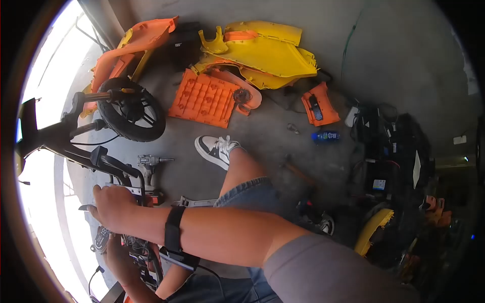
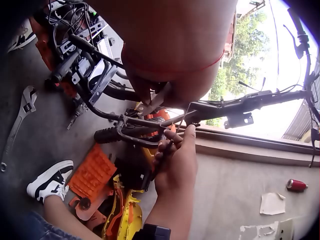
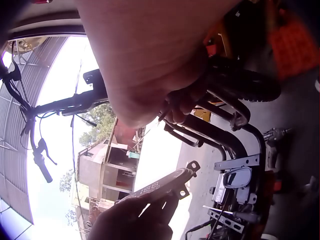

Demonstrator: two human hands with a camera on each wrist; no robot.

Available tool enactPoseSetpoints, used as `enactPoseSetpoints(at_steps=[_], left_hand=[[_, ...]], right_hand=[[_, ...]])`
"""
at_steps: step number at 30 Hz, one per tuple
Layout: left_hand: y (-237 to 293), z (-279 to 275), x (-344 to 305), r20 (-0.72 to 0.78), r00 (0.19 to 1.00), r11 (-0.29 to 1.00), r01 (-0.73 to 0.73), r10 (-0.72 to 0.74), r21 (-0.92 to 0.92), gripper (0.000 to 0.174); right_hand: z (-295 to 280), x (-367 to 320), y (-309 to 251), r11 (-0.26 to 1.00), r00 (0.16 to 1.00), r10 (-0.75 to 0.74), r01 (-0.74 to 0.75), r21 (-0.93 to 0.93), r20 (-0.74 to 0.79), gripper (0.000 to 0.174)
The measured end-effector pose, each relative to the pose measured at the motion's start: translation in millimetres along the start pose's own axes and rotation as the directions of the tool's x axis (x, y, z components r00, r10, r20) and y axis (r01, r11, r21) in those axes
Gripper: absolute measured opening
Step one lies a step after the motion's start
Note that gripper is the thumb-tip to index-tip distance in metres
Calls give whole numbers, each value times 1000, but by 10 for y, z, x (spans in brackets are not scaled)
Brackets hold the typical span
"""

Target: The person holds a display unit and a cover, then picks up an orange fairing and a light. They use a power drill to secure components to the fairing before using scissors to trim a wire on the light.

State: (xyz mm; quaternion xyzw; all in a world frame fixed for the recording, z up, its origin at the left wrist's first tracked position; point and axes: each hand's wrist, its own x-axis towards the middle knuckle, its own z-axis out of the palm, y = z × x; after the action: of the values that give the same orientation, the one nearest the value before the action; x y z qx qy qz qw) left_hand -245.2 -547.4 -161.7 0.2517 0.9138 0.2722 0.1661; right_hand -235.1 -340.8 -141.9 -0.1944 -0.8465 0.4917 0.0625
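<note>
My left hand [image 1: 122,260], with a red string round its wrist, holds a flat, rounded display panel [image 1: 101,240]. Light markings show on the panel's face, and two tabs with holes stick out at one end in the right wrist view. Just above it, my right hand [image 1: 116,203] grips a slim dark tool with a thin shaft [image 2: 186,115]; its exact kind cannot be made out. Both hands are beside the bare black frame [image 3: 215,132] of a two-wheeler. In the left wrist view, the left palm hides most of the panel.
The front wheel [image 1: 132,109] lies beyond the hands. A power drill [image 1: 149,164] and an adjustable wrench [image 2: 21,120] rest on the floor. Yellow panels [image 1: 262,53] and an orange ribbed panel [image 1: 202,98] are piled farther out. A blue can [image 1: 325,136] lies to the right.
</note>
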Motion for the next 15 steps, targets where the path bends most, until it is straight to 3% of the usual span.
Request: enactPoseSetpoints(at_steps=[1, 2, 3, 5, 6, 7, 9, 10, 11, 12, 13, 14, 15], left_hand=[[38, 21, 45, -32, 999, 994, 24, -28, -106, 58], [78, -38, 114, 58, 985, 985, 164, -161, -48, 59], [144, -28, 143, 62, 986, 987, 157, -154, -45, 59], [349, -17, 131, -52, 964, 965, 257, -260, -47, 60], [476, 19, 140, -156, 894, 843, 320, -419, -432, 44], [459, 13, 114, -161, 889, 841, 326, -428, -433, 44], [363, -23, 69, -249, 952, 969, 129, -180, -209, 49], [149, -56, 15, -274, 946, 957, 95, -172, -274, 53], [201, -112, -2, -285, 947, 981, 104, -149, -167, 50], [155, -157, -38, -282, 934, 912, 93, -219, -398, 48], [123, -192, -47, -273, 922, 791, 55, -274, -609, 46], [363, -209, -39, -288, 853, 647, 74, -435, -759, 40], [471, -267, -64, -307, 841, 636, 56, -445, -770, 40]], right_hand=[[6, -13, -57, 994, 999, 49, -49, 99, 2, 40], [-10, -10, -64, 976, 996, 93, -93, 196, 9, 39], [-58, -3, -9, 976, 995, 97, -96, 197, 2, 39], [-138, -29, 21, 982, 984, -82, 52, 183, 160, 40], [-188, -28, 31, 986, 977, -75, 43, 161, 199, 40], [-211, -15, 70, 985, 975, -81, 47, 164, 208, 40], [-231, 57, 203, 997, 962, -82, 82, 11, 259, 41], [-240, 90, 276, 995, 960, -59, 78, -58, 273, 34], [-237, 114, 371, 989, 956, -43, 83, -125, 291, 28], [-220, 120, 498, 983, 960, -74, 116, -144, 269, 20], [-601, 50, 402, 970, 908, 12, 91, -225, 419, 21], [-640, 6, 459, 957, 914, 36, 85, -278, 404, 19], [-653, 9, 567, 933, 924, 61, 81, -349, 378, 18]])
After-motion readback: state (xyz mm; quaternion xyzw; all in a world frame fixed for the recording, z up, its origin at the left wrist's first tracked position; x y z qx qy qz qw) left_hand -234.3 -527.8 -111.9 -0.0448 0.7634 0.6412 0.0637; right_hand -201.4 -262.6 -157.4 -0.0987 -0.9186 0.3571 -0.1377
